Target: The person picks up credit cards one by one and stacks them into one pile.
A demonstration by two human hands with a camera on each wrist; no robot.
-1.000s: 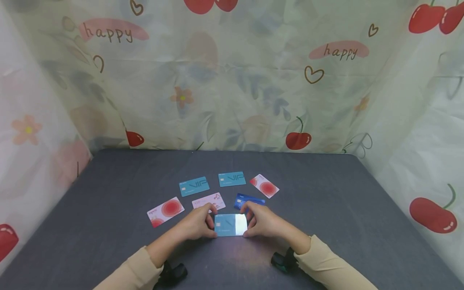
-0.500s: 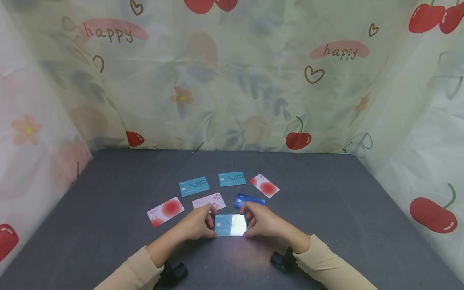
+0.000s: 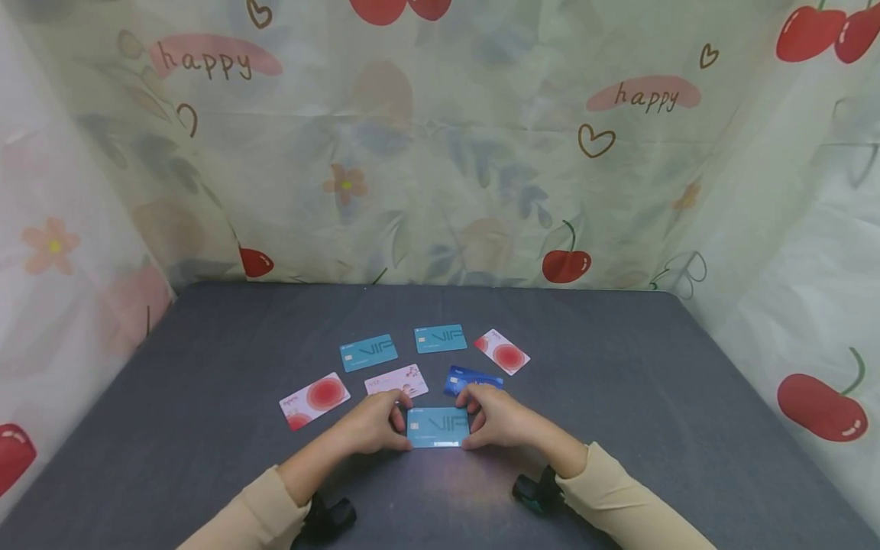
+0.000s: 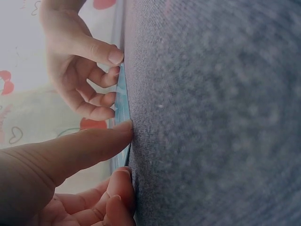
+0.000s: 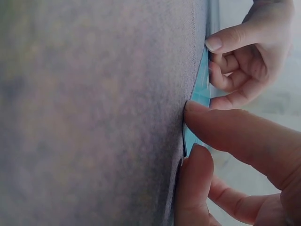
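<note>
A light-blue VIP card (image 3: 438, 428) lies level at or just over the table, long side towards me; whether it touches the cloth I cannot tell. My left hand (image 3: 374, 422) pinches its left end, thumb at the near corner and fingers at the far one. At the right end my right hand (image 3: 500, 417) pinches it the same way. Both wrist views show the card edge-on, as a thin blue strip (image 4: 122, 94) between the two hands. Just beyond the hands lie a pink card (image 3: 399, 379) and a dark-blue card (image 3: 473, 377), each partly covered by fingers.
Farther back on the dark grey table (image 3: 584, 336) lie two more light-blue VIP cards, one left (image 3: 368, 353) and one central (image 3: 440, 338). White-and-red cards lie at the left (image 3: 315, 402) and right (image 3: 502, 352). A patterned curtain (image 3: 440, 191) rises behind the table.
The bright glare on the held card has slid from its right part to its near edge, so its VIP print now shows. Both hands keep their places and grip.
</note>
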